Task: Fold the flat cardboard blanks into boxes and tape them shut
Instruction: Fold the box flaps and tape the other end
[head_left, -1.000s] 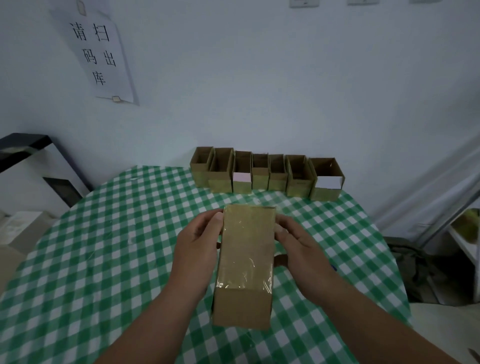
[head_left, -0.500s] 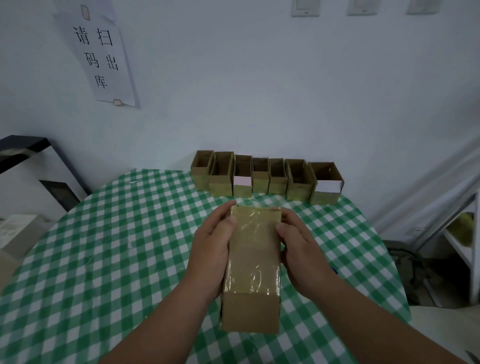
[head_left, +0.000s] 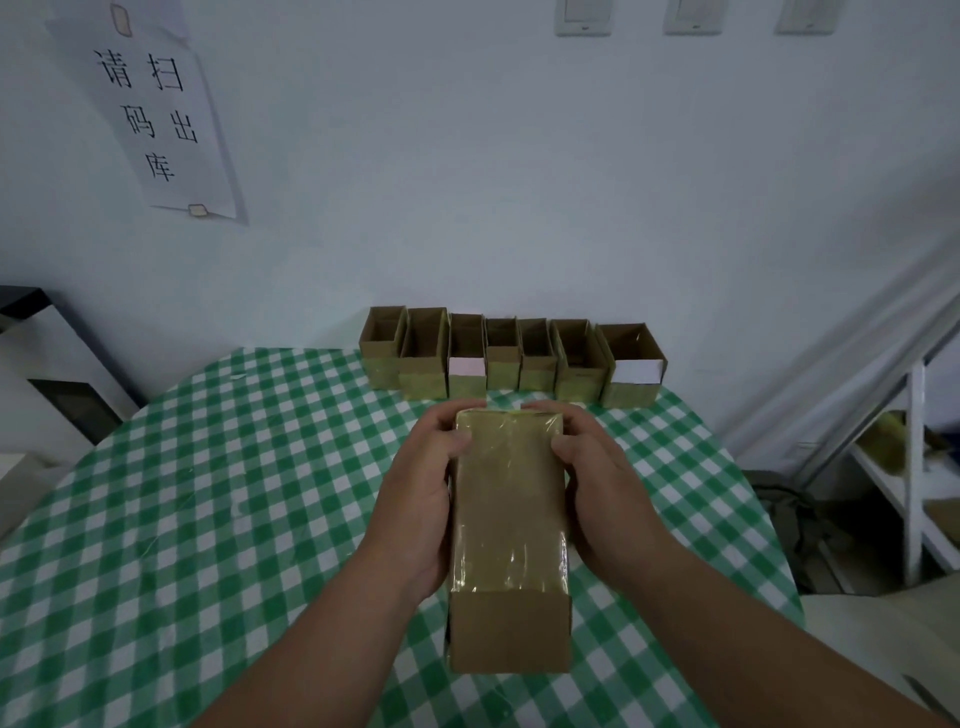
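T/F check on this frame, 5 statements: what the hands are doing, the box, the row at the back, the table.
1. Both hands grip the cardboard box. True: left hand and right hand hold its sides.
2. The box's top face is bare cardboard. False: shiny clear tape covers most of it.
3. A row of open boxes stands at the table's far edge. True.
4. That row holds three boxes. False: seven.
5. The tablecloth is red-striped. False: green-and-white check.
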